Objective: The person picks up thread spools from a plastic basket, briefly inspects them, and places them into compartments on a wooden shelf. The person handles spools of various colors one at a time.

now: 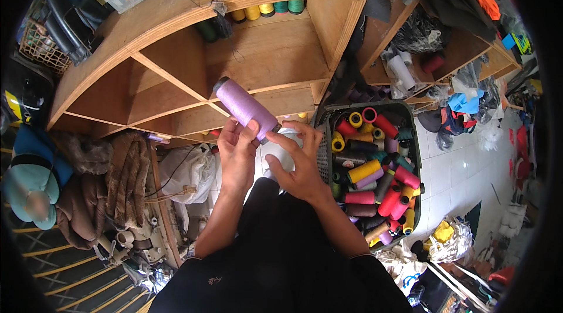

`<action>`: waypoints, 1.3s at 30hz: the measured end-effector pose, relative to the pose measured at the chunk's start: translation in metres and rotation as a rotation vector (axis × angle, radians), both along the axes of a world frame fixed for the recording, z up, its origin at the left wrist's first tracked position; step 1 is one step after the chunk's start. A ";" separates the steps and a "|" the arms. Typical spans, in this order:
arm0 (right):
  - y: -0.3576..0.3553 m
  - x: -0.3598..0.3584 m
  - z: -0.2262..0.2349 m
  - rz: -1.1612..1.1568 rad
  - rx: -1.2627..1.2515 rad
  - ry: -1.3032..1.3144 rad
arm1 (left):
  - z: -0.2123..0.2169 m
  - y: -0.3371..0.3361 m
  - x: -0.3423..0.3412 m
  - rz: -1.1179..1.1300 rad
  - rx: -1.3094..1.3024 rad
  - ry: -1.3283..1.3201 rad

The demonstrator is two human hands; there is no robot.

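Observation:
A lilac thread spool (246, 103) is tilted in front of me, its dark upper end pointing up and left. My left hand (237, 151) is closed around its lower part, thumb on the near side. At the spool's lower end is my right hand (300, 166), its fingers apart and a fingertip at or against the dark base; whether it touches cannot be made out. To the right stands a dark green basket (328, 107) heaped with thread spools (365, 171) in red, yellow, pink, black and purple.
A wooden shelf unit (170, 34) curves ahead; yellow and green spools (267, 9) line one compartment's back. A white plastic bag (193, 172) lies at left, near brown fabric (126, 178) and a teal cap (32, 184). Plastic bags (448, 239) and cloth lie on the tiled floor (440, 181).

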State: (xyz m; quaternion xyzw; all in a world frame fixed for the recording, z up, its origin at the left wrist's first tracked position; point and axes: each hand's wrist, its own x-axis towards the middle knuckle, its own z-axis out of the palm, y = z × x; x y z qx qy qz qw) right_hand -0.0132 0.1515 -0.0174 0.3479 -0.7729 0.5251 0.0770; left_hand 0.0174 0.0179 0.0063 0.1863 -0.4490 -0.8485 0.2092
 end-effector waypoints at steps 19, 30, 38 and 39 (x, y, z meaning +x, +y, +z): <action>-0.134 -0.194 -0.046 -0.010 -0.202 -0.200 | -0.048 -0.087 -0.160 0.217 -0.865 -0.026; -0.228 -0.294 -0.094 0.140 -0.440 -0.466 | -0.068 -0.131 -0.216 0.155 -0.813 -0.279; -0.235 -0.290 -0.099 0.001 -0.373 -0.231 | -0.066 -0.136 -0.224 -0.017 -0.632 0.015; -0.235 -0.290 -0.100 0.006 -0.373 -0.233 | -0.064 -0.134 -0.223 0.030 -0.643 -0.012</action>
